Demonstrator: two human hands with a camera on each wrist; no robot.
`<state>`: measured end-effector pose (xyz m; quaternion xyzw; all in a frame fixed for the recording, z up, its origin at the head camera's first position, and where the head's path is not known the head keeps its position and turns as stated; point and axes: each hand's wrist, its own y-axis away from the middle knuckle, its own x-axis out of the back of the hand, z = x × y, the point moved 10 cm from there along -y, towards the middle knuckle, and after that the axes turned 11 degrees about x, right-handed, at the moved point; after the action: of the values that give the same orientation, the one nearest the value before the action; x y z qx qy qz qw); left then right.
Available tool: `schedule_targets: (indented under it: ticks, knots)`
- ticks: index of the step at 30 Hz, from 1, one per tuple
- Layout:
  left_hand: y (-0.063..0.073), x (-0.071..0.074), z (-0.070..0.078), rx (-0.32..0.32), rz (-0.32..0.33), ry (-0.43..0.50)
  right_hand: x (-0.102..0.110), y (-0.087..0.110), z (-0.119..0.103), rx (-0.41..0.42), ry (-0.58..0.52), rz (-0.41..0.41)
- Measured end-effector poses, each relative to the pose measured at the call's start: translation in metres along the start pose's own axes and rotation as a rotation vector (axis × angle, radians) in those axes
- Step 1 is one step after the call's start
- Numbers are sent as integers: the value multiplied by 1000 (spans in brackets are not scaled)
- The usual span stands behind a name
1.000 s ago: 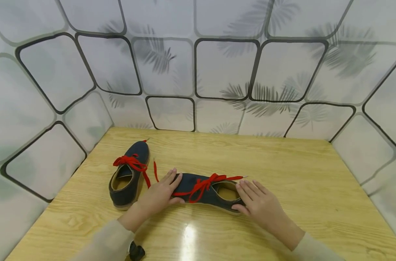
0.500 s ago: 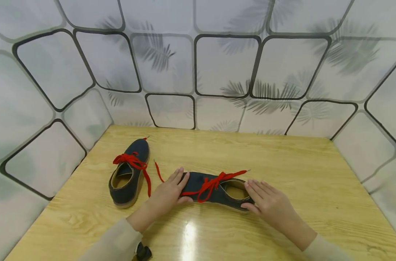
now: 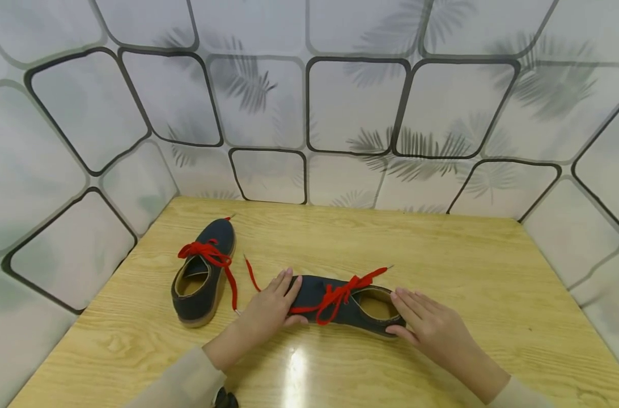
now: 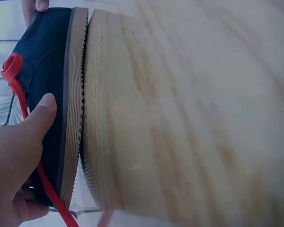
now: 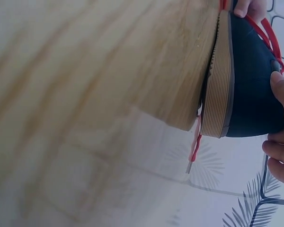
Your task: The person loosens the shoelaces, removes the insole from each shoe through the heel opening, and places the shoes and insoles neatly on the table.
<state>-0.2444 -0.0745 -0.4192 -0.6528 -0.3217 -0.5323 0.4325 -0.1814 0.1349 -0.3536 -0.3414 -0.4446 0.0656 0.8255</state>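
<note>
A dark blue canvas shoe with a red bow-tied lace lies crosswise on the table, toe to the left and heel to the right. My left hand holds its toe end, thumb on the near side and fingers over the far side. At the heel my right hand grips the back, thumb near the sole and fingers by the opening. In the left wrist view the tan ribbed sole stands against the tabletop. The matching shoe sits upright to the left, toe away from me, also bow-tied in red.
The wooden table is glossy and reflects the shoe. Patterned white walls enclose it at the back and sides. A loose lace end lies between the two shoes. Something small and black shows by the left cuff.
Both hands have moved to the right with the shoe between them, widening the gap to the other shoe. The left shoe has stayed in place.
</note>
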Motion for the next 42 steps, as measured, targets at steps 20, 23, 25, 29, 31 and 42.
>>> schedule_targets:
  ticks: [20, 23, 25, 29, 31, 42]
  knots:
    - [5, 8, 20, -33, 26, -16, 16, 16, -4, 40, -44, 112]
    - [5, 9, 23, -34, 28, -29, 19, 18, -3, 32, -43, 110]
    - [5, 9, 24, -31, 23, -28, 20, 19, -3, 27, -49, 112]
    - [6, 8, 25, -30, 13, -28, 22, 20, -2, 11, -62, 120]
    - [6, 8, 25, -28, 10, -23, 23, 21, -2, 6, -68, 126]
    - [3, 10, 30, -54, 56, -40, 25, 23, 1, -4, -88, 128]
